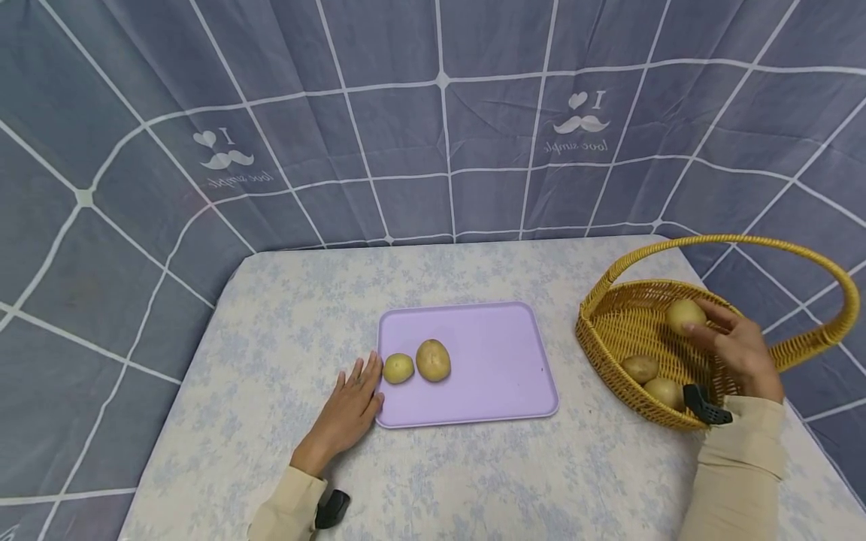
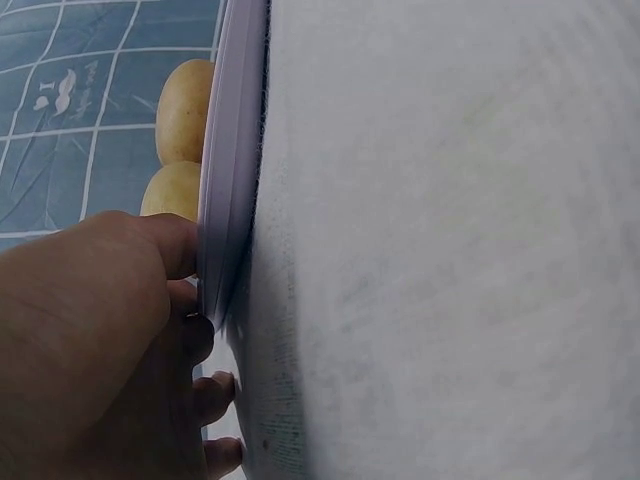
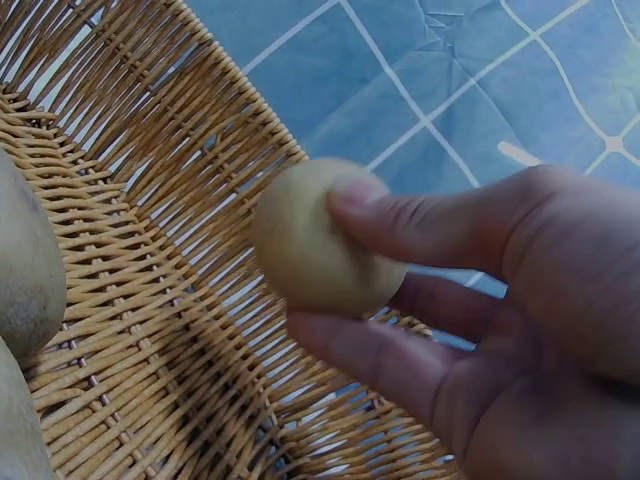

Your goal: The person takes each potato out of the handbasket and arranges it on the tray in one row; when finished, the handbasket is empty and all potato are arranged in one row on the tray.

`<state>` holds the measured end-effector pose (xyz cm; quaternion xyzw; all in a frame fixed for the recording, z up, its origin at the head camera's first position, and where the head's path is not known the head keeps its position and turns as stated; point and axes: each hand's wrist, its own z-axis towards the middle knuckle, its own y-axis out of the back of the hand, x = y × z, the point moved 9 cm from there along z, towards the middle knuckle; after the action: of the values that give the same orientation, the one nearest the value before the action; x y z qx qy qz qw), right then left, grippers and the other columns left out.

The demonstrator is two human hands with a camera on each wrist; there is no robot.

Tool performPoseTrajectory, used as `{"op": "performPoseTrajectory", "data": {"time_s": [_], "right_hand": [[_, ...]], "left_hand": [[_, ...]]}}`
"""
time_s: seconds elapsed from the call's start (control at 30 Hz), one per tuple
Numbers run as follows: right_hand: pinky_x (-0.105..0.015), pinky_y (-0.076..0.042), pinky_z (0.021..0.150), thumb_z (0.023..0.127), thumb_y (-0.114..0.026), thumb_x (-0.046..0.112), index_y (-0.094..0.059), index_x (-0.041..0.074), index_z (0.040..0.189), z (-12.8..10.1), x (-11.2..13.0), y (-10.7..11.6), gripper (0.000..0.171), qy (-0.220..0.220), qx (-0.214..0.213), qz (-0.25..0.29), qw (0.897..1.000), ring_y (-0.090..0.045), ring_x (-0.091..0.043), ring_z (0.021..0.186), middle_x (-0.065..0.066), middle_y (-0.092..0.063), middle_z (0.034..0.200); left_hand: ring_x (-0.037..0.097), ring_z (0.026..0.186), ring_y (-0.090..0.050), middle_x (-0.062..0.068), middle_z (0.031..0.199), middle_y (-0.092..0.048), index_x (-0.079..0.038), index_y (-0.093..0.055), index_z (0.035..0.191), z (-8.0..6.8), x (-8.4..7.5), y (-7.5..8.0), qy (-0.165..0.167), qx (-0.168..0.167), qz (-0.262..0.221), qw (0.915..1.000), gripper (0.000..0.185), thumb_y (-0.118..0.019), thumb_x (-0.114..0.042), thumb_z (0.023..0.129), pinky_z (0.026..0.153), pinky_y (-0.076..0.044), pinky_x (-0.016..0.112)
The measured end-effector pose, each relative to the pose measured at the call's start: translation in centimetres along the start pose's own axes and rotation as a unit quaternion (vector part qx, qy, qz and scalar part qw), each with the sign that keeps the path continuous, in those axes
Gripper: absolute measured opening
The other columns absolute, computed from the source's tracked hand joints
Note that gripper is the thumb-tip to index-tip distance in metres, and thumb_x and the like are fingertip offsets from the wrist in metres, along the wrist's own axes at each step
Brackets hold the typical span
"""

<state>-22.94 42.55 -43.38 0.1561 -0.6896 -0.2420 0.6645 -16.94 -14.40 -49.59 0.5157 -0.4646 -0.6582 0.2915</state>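
Observation:
A lilac tray (image 1: 494, 376) lies mid-table with two potatoes near its left edge: a small one (image 1: 398, 368) and a larger one (image 1: 433, 360). My left hand (image 1: 352, 406) rests flat on the table, fingers straight against the tray's left rim (image 2: 228, 190); both potatoes (image 2: 185, 110) show behind that rim. On the right stands a wicker basket (image 1: 629, 330) with a hoop handle. My right hand (image 1: 734, 346) grips a potato (image 1: 685, 315) inside it, pinched between thumb and fingers (image 3: 320, 240). Two more potatoes (image 1: 652, 379) lie on the basket floor.
The table (image 1: 271, 338) has a pale floral cloth and ends near the basket on the right. A grey-blue grid-patterned curtain (image 1: 433, 120) hangs close behind and to both sides. Black wrist-camera mounts (image 1: 705, 406) sit on both sleeves.

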Motion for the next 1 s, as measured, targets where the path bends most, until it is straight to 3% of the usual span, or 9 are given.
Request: {"op": "performPoseTrajectory", "data": {"time_s": [0.17, 0.3, 0.4, 0.57, 0.73, 0.8, 1.0], "right_hand": [[-0.005, -0.041, 0.065, 0.083, -0.061, 0.023, -0.034, 0.017, 0.138, -0.6, 1.2, 0.1, 0.061, 0.005, -0.008, 0.021, 1.000, -0.051, 0.016, 0.081, 0.031, -0.049, 0.103], [-0.004, -0.038, 0.069, 0.083, -0.062, 0.023, -0.035, 0.023, 0.137, -1.3, 2.7, 0.2, 0.061, 0.007, -0.019, 0.029, 0.999, -0.050, 0.016, 0.086, 0.027, -0.050, 0.111], [-0.005, -0.040, 0.070, 0.081, -0.064, 0.016, -0.038, 0.022, 0.136, -1.8, 4.3, -0.1, 0.060, 0.019, -0.020, 0.086, 0.996, -0.052, 0.012, 0.089, 0.021, -0.053, 0.115], [-0.008, -0.044, 0.069, 0.079, -0.064, 0.001, -0.043, 0.013, 0.132, -2.6, 7.7, -0.8, 0.059, 0.062, -0.012, 0.206, 0.976, -0.057, 0.003, 0.090, 0.013, -0.060, 0.108], [-0.011, -0.045, 0.073, 0.078, -0.060, -0.007, -0.044, 0.006, 0.131, -3.4, 10.6, -2.1, 0.056, 0.096, 0.004, 0.275, 0.956, -0.057, -0.004, 0.095, 0.006, -0.059, 0.115], [-0.012, -0.045, 0.074, 0.078, -0.059, -0.009, -0.043, 0.004, 0.131, -3.6, 11.6, -2.8, 0.056, 0.113, 0.014, 0.279, 0.953, -0.057, -0.005, 0.098, 0.004, -0.057, 0.118], [-0.014, -0.046, 0.076, 0.078, -0.058, -0.011, -0.044, 0.001, 0.129, -3.5, 14.0, -5.9, 0.054, 0.155, 0.043, 0.241, 0.957, -0.055, -0.007, 0.103, 0.001, -0.054, 0.121]], "left_hand": [[0.026, 0.134, -0.011, 0.004, 0.146, -0.015, -0.009, -0.015, 0.142, -0.1, 0.0, -0.1, 0.000, 0.001, 0.001, 1.0000, 0.056, -0.039, -0.026, 0.094, 0.106, -0.008, 0.052], [0.027, 0.134, -0.011, 0.005, 0.146, -0.015, -0.008, -0.015, 0.142, 0.0, 0.1, 0.0, -0.002, 0.001, 0.003, 1.0000, 0.056, -0.040, -0.026, 0.094, 0.105, -0.008, 0.053], [0.027, 0.134, -0.011, 0.005, 0.146, -0.015, -0.008, -0.015, 0.142, 0.0, 0.1, 0.1, -0.004, 0.001, 0.006, 1.0000, 0.056, -0.039, -0.026, 0.095, 0.105, -0.008, 0.053], [0.028, 0.134, -0.011, 0.005, 0.146, -0.015, -0.008, -0.015, 0.142, 0.1, 0.2, 0.0, -0.004, 0.002, 0.006, 1.0000, 0.057, -0.039, -0.027, 0.095, 0.105, -0.008, 0.053], [0.028, 0.134, -0.011, 0.005, 0.147, -0.015, -0.008, -0.015, 0.142, 0.1, 0.1, 0.1, -0.005, 0.002, 0.002, 1.0000, 0.056, -0.039, -0.026, 0.095, 0.105, -0.008, 0.053], [0.027, 0.134, -0.011, 0.005, 0.147, -0.015, -0.008, -0.014, 0.142, 0.1, 0.0, 0.1, -0.006, 0.004, 0.002, 1.0000, 0.056, -0.038, -0.026, 0.095, 0.106, -0.008, 0.052], [0.028, 0.134, -0.011, 0.006, 0.146, -0.016, -0.008, -0.015, 0.142, 0.1, 0.0, 0.1, -0.006, 0.003, 0.005, 1.0000, 0.056, -0.039, -0.026, 0.094, 0.105, -0.009, 0.053]]}}
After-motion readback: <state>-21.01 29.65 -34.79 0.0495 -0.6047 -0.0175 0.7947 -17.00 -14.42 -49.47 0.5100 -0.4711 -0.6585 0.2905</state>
